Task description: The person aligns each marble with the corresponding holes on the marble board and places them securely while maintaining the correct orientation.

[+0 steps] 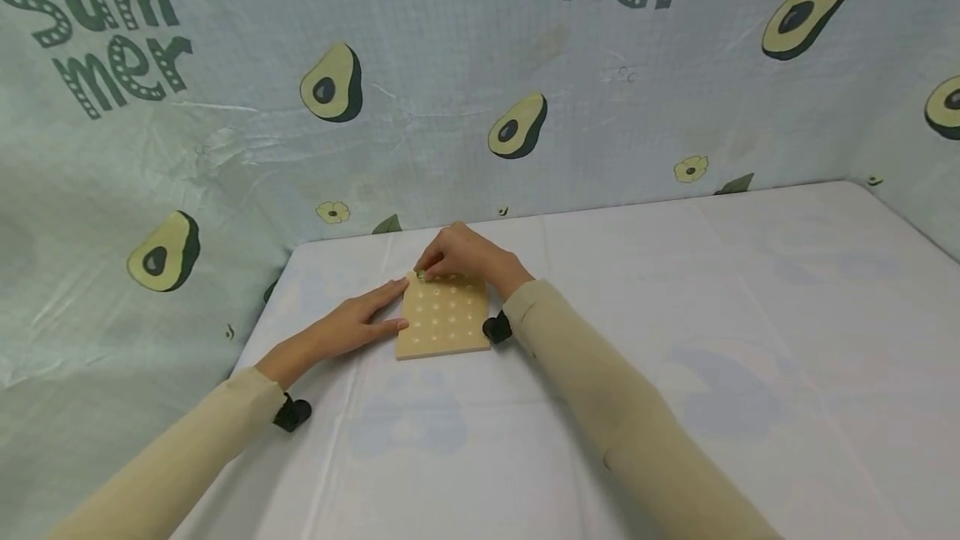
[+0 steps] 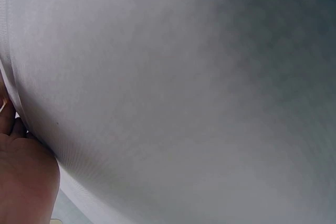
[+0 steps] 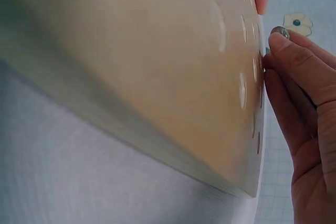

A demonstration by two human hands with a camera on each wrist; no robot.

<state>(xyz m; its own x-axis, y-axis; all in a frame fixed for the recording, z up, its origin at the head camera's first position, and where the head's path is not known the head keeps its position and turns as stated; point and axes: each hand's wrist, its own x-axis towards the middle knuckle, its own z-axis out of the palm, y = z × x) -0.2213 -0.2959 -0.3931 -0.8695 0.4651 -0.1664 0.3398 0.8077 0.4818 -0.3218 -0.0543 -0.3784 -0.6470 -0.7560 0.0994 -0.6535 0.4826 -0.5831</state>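
A square, pale wooden board with rows of small round hollows lies flat on the white-covered table. My right hand is over its far left corner and pinches a small, shiny glass marble between thumb and forefinger. In the right wrist view, the other fingers of that hand come down at the board's surface. My left hand lies along the board's left edge, fingers extended and thumb apart, fingertips at the edge. The left wrist view catches only part of the left palm.
A white cloth with faint bluish prints covers the table. Behind it hangs a pale curtain printed with avocados, flowers and lettering. Dark wrist cameras sit at both cuffs, the right one close to the board's right edge.
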